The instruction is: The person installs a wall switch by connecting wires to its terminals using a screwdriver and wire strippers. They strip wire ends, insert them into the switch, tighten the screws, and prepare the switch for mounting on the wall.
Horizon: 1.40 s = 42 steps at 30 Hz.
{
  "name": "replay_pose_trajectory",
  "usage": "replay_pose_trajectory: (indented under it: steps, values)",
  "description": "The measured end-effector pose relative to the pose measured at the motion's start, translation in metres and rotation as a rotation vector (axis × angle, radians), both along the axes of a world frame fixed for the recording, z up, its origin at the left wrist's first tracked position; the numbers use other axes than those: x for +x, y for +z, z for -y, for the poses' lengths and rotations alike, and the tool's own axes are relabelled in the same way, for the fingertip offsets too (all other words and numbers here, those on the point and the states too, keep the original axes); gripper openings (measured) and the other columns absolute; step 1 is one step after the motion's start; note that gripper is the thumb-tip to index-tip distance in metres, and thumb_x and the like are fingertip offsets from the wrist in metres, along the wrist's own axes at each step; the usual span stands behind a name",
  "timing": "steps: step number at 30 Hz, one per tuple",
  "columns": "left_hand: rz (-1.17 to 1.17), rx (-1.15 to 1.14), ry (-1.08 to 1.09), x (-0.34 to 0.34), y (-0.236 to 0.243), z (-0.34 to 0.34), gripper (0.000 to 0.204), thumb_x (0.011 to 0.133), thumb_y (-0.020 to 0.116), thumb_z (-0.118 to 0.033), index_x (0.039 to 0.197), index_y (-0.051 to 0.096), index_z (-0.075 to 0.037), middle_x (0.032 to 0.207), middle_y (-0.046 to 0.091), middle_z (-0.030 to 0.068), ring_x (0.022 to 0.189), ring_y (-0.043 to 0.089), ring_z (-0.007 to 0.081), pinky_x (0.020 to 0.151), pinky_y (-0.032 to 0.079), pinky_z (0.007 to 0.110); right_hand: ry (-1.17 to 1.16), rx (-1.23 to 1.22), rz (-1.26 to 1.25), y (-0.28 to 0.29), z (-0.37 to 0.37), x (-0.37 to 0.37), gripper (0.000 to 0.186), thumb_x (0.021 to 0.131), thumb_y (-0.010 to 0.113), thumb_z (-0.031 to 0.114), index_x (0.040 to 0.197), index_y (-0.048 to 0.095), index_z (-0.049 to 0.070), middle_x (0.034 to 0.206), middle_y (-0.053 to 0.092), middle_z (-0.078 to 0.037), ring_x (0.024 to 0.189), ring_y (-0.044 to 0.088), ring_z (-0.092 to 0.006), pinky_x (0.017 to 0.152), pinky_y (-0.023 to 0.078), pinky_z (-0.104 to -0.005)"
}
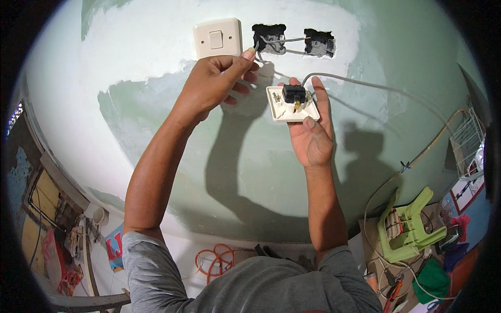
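With thumb and fingertips together, my left hand [222, 81] pinches a grey wire [258, 52] at the lower left edge of a dark wall hole [262, 32]. Beside that hand, a cream light switch [203, 37] is on the wall. My right hand [313, 146] supports a white electrical wall plate [286, 114], its back turned toward me, with the thumb on its lower edge and the other fingers behind. The plate carries a black block [293, 93] with brass-coloured metal parts. A grey cable [360, 83] rises from the block and curves away right.
A second wall hole [319, 48] lies right of the first, grey wires spanning between them. Below right are an upturned green plastic stool [409, 229], tools and cables. A wire rack [467, 143] hangs at the far right. An orange cord [214, 261] coils on the floor.
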<state>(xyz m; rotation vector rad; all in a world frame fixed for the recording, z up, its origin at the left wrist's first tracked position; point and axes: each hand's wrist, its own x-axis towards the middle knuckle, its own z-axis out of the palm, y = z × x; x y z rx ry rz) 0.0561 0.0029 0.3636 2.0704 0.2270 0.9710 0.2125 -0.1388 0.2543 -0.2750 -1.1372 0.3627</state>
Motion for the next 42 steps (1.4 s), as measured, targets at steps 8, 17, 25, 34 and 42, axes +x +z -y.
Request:
replay_pose_trajectory:
  steps: [8,17,25,34,42]
  values:
    - [0.02,-0.037,0.0,-0.001,-0.003,0.005,0.059,0.097,0.064,-0.06,0.106,0.076,-0.003,0.09,0.075,0.0077,0.077,0.07,0.0152,0.064,0.055,0.03,0.073,-0.003,0.024,-0.005,-0.002,-0.001,0.092,0.085,0.074,0.019,0.16,0.024,0.003,0.159,0.039,-0.026,0.149,0.037,-0.0412,0.125,0.026,-0.0517]
    - [0.301,0.26,-0.033,-0.027,-0.02,0.036,0.031,0.098,0.073,-0.021,0.124,0.071,-0.004,0.1,0.076,0.0077,0.091,0.07,0.0127,0.074,0.057,0.028,0.071,0.002,0.004,-0.012,-0.007,0.003,0.086,0.086,0.073,0.017,0.159,0.03,0.003,0.156,0.042,-0.023,0.147,0.042,-0.0348,0.123,0.031,-0.0498]
    - [0.336,0.368,-0.219,-0.013,-0.024,0.039,0.029,0.102,0.066,-0.016,0.128,0.072,-0.005,0.117,0.076,0.0119,0.106,0.072,0.017,0.09,0.06,0.032,0.022,-0.009,0.035,-0.011,-0.006,-0.005,0.085,0.086,0.073,0.014,0.159,0.03,0.003,0.155,0.045,-0.018,0.147,0.041,-0.0298,0.124,0.029,-0.0476]
    - [0.274,0.407,-0.432,0.006,-0.016,0.042,0.037,0.106,0.059,-0.023,0.137,0.064,-0.002,0.122,0.073,0.0154,0.114,0.07,0.0216,0.099,0.057,0.036,-0.061,-0.058,0.087,-0.014,-0.004,-0.006,0.08,0.089,0.07,0.012,0.158,0.033,0.0,0.154,0.045,-0.014,0.145,0.041,-0.0265,0.122,0.03,-0.0438]
    - [0.35,0.309,-0.417,0.002,-0.022,0.04,0.038,0.107,0.057,-0.026,0.137,0.063,-0.002,0.122,0.073,0.0165,0.116,0.069,0.0251,0.102,0.054,0.037,-0.016,-0.011,0.09,-0.021,-0.004,0.006,0.076,0.09,0.071,0.01,0.156,0.036,0.001,0.152,0.048,-0.015,0.143,0.045,-0.0271,0.122,0.031,-0.0438]
